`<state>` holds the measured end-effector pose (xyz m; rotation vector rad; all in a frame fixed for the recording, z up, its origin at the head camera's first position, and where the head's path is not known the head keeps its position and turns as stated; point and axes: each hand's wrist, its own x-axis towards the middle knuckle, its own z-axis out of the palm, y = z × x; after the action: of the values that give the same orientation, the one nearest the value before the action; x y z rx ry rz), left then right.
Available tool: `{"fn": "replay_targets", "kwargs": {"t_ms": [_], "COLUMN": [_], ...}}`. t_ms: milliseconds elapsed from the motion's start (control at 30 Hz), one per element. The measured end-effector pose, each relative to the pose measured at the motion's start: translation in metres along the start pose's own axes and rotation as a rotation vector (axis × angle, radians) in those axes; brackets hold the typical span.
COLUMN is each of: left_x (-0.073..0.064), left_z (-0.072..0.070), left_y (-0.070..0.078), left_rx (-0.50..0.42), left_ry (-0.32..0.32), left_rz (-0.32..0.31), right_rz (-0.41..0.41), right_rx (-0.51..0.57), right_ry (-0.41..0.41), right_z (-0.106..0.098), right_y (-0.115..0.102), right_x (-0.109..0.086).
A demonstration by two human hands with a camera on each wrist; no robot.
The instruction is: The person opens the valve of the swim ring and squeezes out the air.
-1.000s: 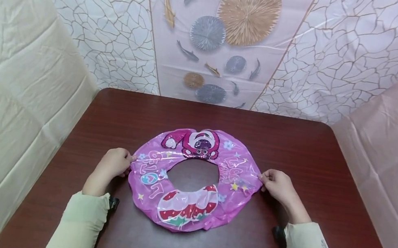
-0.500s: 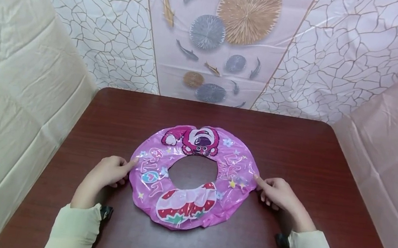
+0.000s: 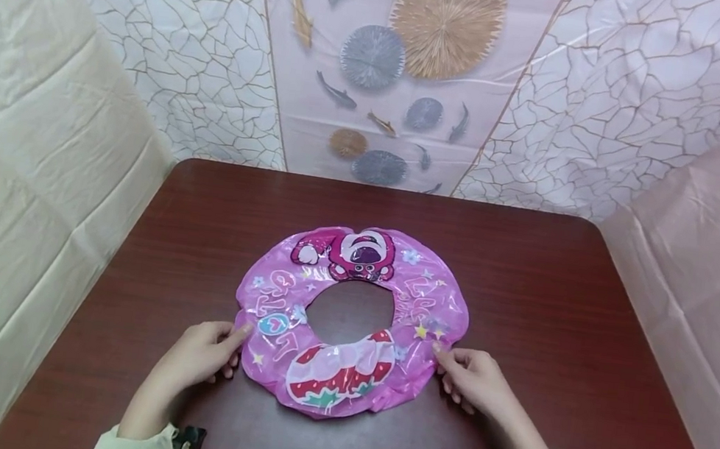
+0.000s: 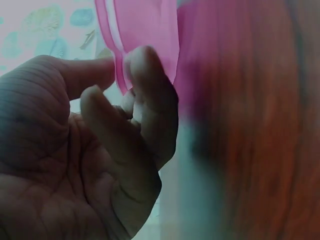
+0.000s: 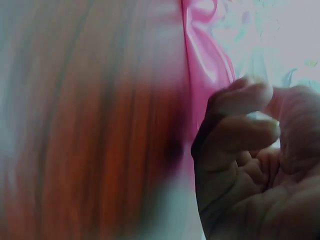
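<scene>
A pink swim ring (image 3: pixel 441 297), limp and wrinkled, lies on the table with a bear print at the far side and a strawberry print at the near side. At its near left edge my left hand (image 3: pixel 202 351) pinches the rim, thumb on top. My right hand (image 3: pixel 476 378) pinches the near right edge the same way. In the left wrist view, the ring's edge (image 4: pixel 150 30) sits between thumb and curled fingers. The right wrist view has folded pink plastic (image 5: pixel 205 55) beside the curled fingers; the pinch itself is partly hidden there.
The dark red-brown wooden table (image 3: pixel 528 273) has rounded far corners. Behind it hangs a patterned cloth (image 3: pixel 442 34) with fish and round shapes. Pale cloth walls (image 3: pixel 14 215) stand close on the left and right sides.
Both hands let their grip loosen at the ring's sides, then came nearer along the rim to its lower left and lower right, where they pinch again. The ring has shifted only slightly.
</scene>
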<state>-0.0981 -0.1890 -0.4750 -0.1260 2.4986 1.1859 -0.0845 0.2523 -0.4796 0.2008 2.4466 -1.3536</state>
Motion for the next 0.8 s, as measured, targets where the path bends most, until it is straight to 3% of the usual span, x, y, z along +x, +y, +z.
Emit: {"fn": "replay_targets", "kwargs": {"t_ms": [133, 367, 533, 800], "left_x": [-0.002, -0.002, -0.001, 0.000], "left_z": [0.000, -0.002, -0.003, -0.006], "left_y": [-0.002, -0.003, -0.004, -0.004], "left_rx": [-0.036, -0.016, 0.008, 0.058], "left_ry": [0.013, 0.023, 0.035, 0.053], "left_rz": [0.011, 0.055, 0.022, -0.024], "right_rz": [-0.022, 0.048, 0.058, 0.041], "right_rx": [0.026, 0.229, 0.264, 0.304], "right_ry": [0.018, 0.013, 0.015, -0.101], "right_z": [0.006, 0.005, 0.001, -0.014], "right_y": [-0.002, 0.003, 0.008, 0.018], "right_x": [0.001, 0.004, 0.003, 0.000]}}
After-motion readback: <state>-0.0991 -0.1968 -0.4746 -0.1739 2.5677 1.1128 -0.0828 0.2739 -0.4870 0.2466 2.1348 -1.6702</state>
